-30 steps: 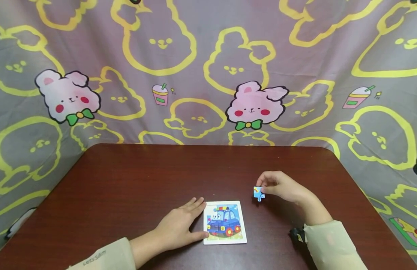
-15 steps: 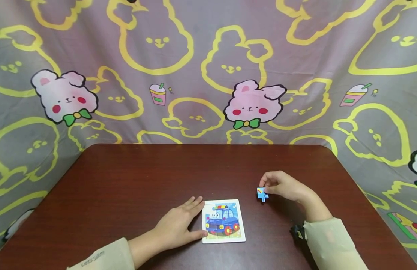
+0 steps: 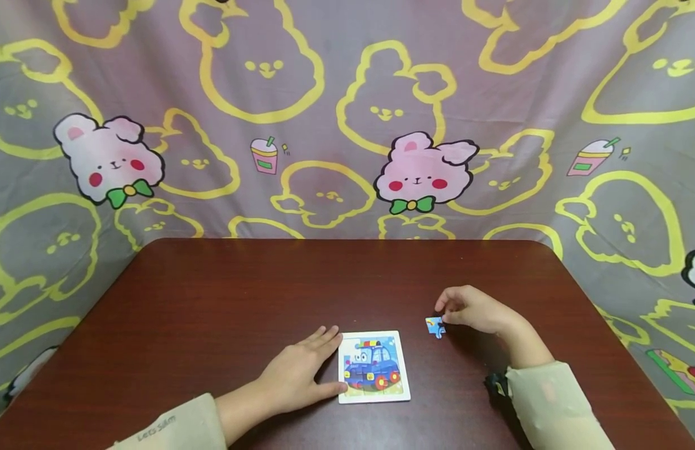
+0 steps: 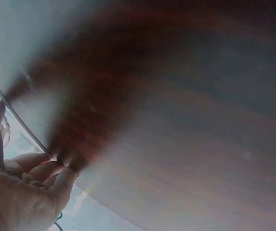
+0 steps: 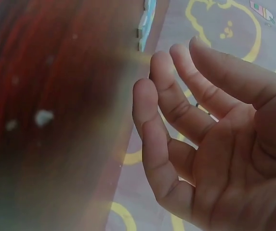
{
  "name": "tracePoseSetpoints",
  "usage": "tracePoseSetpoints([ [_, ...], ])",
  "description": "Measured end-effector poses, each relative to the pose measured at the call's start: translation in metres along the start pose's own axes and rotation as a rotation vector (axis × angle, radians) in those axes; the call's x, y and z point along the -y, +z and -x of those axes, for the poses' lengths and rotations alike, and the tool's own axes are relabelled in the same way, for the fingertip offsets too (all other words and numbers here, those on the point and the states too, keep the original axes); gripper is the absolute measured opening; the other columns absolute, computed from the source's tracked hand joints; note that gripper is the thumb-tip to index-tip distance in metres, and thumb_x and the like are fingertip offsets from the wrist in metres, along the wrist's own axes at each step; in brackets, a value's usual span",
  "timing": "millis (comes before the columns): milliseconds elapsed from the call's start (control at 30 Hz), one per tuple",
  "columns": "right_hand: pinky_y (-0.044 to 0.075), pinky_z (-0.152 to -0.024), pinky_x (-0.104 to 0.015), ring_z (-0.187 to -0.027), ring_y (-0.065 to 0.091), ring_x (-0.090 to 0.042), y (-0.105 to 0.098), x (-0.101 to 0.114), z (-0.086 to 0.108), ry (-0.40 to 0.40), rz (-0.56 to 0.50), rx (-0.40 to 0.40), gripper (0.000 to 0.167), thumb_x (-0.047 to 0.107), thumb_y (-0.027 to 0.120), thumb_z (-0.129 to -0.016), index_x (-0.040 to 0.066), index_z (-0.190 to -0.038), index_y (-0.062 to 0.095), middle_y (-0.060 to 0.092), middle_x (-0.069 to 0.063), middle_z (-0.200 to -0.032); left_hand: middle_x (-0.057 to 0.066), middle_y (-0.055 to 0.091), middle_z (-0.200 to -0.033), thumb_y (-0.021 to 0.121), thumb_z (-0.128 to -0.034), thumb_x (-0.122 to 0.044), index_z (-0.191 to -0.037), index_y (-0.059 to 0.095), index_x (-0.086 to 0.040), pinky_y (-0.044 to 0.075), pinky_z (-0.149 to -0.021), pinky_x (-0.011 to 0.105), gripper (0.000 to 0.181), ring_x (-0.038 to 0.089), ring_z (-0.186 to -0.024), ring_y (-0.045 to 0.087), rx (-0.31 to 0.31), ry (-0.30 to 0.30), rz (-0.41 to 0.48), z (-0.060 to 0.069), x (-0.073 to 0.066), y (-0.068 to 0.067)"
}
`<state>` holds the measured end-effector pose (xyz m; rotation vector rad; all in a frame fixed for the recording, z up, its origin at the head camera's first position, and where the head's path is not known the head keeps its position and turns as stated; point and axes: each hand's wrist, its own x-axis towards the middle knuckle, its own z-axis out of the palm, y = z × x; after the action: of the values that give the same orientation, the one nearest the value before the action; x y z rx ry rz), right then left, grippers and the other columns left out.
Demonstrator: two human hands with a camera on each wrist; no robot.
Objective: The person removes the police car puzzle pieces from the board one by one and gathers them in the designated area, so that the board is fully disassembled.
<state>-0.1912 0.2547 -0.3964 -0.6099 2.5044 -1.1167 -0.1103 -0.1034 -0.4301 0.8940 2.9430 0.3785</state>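
A white-framed jigsaw puzzle (image 3: 402, 375) with a blue cartoon car picture lies flat on the table. Its upper left corner shows a plain pale patch. My left hand (image 3: 295, 379) rests at the puzzle's left side, thumb and fingertips touching the frame, fingers spread. To the right of the puzzle, a light-blue jigsaw piece (image 3: 434, 326) lies on the table. My right hand (image 3: 471, 309) is just beside that piece. In the right wrist view, the piece (image 5: 148, 21) sits apart from the loosely bent fingers (image 5: 164, 72), and nothing is between thumb and fingers.
The dark reddish-brown table (image 3: 269, 281) has rounded far corners. A grey curtain (image 3: 319, 144) with yellow outlines and cartoon rabbits hangs behind it. A small dark object (image 3: 496, 384) shows at the right cuff.
My right hand held the jigsaw piece, moved slightly right with it, then let it go onto the table. The left hand has stayed at the puzzle's edge.
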Motion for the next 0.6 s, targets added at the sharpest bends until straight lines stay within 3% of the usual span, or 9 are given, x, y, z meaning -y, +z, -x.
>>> tracePoseSetpoints([
  [200, 0.046, -0.064, -0.026, -0.071, 0.054, -0.014, 0.007, 0.013, -0.006, -0.005, 0.048, -0.003, 0.013, 0.006, 0.067, -0.091, 0.000, -0.101, 0.064, 0.065, -0.005, -0.081, 0.009, 0.046, -0.154, 0.064, -0.0850, -0.065, -0.146, 0.050, -0.008, 0.046, -0.108, 0.047, 0.084, 0.029, -0.143, 0.044, 0.004, -0.013, 0.012, 0.000, 0.001, -0.001],
  [467, 0.047, -0.061, -0.025, -0.069, 0.055, -0.013, 0.040, 0.043, -0.026, -0.076, 0.105, 0.151, 0.015, 0.006, 0.069, -0.090, 0.006, -0.105, 0.066, 0.063, -0.001, -0.081, 0.009, 0.046, -0.154, 0.063, -0.0856, -0.065, -0.146, 0.050, -0.008, 0.046, -0.108, 0.047, 0.084, 0.029, -0.143, 0.044, 0.010, -0.007, 0.025, 0.000, 0.001, 0.000],
  [600, 0.047, -0.062, -0.024, -0.073, 0.055, -0.014, 0.054, 0.056, -0.035, -0.094, 0.152, 0.188, 0.017, 0.006, 0.071, -0.089, 0.009, -0.106, 0.068, 0.063, 0.000, -0.086, 0.010, 0.046, -0.154, 0.063, -0.0857, -0.065, -0.146, 0.050, -0.008, 0.047, -0.108, 0.048, 0.084, 0.029, -0.142, 0.045, 0.015, -0.003, 0.023, 0.000, -0.001, -0.001],
])
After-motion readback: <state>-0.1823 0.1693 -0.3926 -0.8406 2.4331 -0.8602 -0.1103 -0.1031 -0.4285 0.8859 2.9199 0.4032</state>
